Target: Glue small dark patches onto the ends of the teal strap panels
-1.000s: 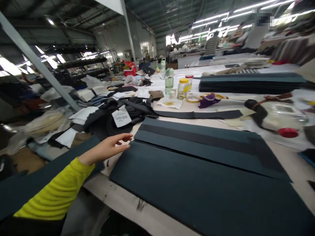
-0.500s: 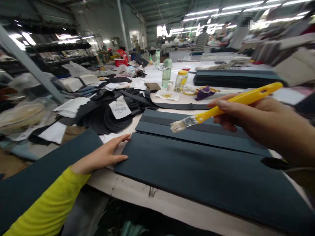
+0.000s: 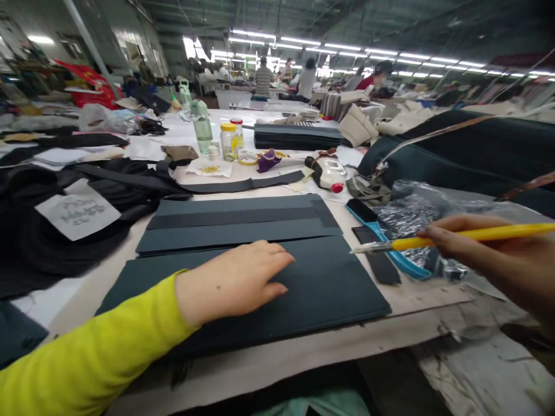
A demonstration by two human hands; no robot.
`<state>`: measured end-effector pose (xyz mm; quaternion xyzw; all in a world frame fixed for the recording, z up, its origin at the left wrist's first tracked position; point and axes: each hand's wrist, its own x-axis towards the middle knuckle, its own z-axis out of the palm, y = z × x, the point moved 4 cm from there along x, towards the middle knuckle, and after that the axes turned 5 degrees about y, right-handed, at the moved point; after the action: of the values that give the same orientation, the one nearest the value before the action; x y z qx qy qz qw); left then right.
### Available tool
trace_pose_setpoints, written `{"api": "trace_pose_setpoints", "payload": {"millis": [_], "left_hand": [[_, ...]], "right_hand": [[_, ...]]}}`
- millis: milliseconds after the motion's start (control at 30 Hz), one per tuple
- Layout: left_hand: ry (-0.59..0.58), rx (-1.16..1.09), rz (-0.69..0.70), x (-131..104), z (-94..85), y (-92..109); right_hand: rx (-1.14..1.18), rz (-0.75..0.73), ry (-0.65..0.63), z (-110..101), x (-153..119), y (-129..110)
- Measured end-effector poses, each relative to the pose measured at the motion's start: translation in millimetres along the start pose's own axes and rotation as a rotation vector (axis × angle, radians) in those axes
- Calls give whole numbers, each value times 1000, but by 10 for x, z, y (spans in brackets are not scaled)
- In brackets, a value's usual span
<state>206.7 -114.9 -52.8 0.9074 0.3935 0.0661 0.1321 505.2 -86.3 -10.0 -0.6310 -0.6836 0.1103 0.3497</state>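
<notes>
My right hand [image 3: 485, 248] grips a yellow-handled paintbrush [image 3: 416, 242], its pale bristles pointing left near the right end of the dark fabric. Stretched over the front stack of dark blue-green fabric panels [image 3: 321, 283] is my left hand [image 3: 243, 277], fingers extended and nothing in them. Whether its palm presses on the cloth I cannot tell. Directly behind lies a second stack of panels [image 3: 208, 236] with a darker strip [image 3: 234, 216] across it. A blue-handled scrub brush [image 3: 401, 260] and a small black fabric piece [image 3: 381, 263] lie just beyond the paintbrush tip.
Beyond the panels stand a green bottle [image 3: 202, 130], a yellow-lidded jar [image 3: 229, 143] and a white container with a red cap [image 3: 330, 173]. Black strips with a paper label [image 3: 78, 209] are heaped left. Clear plastic [image 3: 420, 208] and a large dark bundle [image 3: 468, 147] occupy the right.
The view has swung right, bringing the scrub brush and plastic into sight. My left hand has moved from the panels' left edge to over their middle; the paintbrush has shifted toward their right end.
</notes>
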Motion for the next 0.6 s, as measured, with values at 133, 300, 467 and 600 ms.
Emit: {"api": "trace_pose_setpoints", "payload": {"millis": [133, 300, 467, 600], "left_hand": [[-14, -9, 133, 534, 298, 274], [-8, -9, 163, 795, 476, 400], [-38, -5, 133, 816, 513, 396], [-50, -9, 125, 818, 503, 405]], "right_hand": [[33, -18, -31, 111, -99, -40], [91, -78, -79, 282, -79, 34], [76, -128, -170, 307, -183, 126], [64, -138, -220, 149, -393, 185]]}}
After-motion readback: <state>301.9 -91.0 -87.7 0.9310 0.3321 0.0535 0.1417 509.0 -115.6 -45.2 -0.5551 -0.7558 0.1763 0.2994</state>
